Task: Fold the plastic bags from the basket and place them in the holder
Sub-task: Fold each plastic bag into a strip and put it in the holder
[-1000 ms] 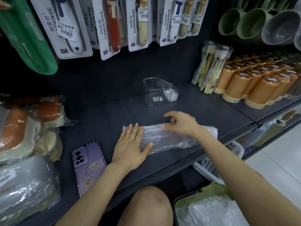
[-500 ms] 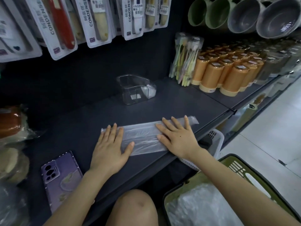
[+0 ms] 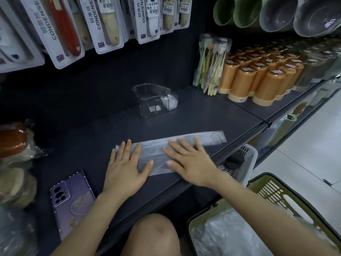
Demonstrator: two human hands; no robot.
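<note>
A clear plastic bag (image 3: 210,138) lies folded into a long flat strip near the front edge of the dark shelf (image 3: 103,130). My left hand (image 3: 125,167) presses flat on the strip's left end, fingers straight. My right hand (image 3: 190,161) lies flat on its middle, fingers spread. The strip's right end sticks out past my right hand. Behind it stands the clear plastic holder (image 3: 153,99) with a folded bag in its right compartment. At the lower right, the green basket (image 3: 276,193) holds more crumpled plastic bags (image 3: 230,235).
A purple phone (image 3: 72,202) lies on the shelf left of my left arm. Wrapped goods (image 3: 16,154) crowd the left side. Orange cups (image 3: 262,80) and a toothbrush pack (image 3: 212,65) stand at the right. A white basket (image 3: 241,165) sits below the shelf edge. Packaged goods hang overhead.
My right hand went from pinching the bag's upper edge to lying flat on it. The bag is now a narrower, longer strip. The view has swung rightwards.
</note>
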